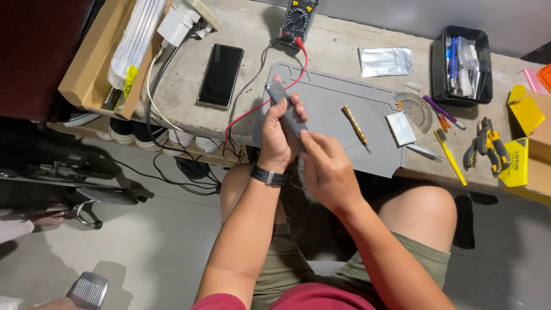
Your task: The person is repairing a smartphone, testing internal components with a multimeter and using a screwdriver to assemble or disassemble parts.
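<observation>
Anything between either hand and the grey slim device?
Nothing visible. The left hand wraps the grey device directly; the right hand has its fingers on the device's lower end, above the grey mat.

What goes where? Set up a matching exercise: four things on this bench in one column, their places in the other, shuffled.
Things:
1. grey device
2. black phone
3. gold screwdriver
4. yellow pliers

Places:
A. lying on the grey mat
B. held in the left hand
C. far right of the bench, near the yellow box
D. flat on the bench, left of the mat

Pairs: 1-B, 2-D, 3-A, 4-C
</observation>
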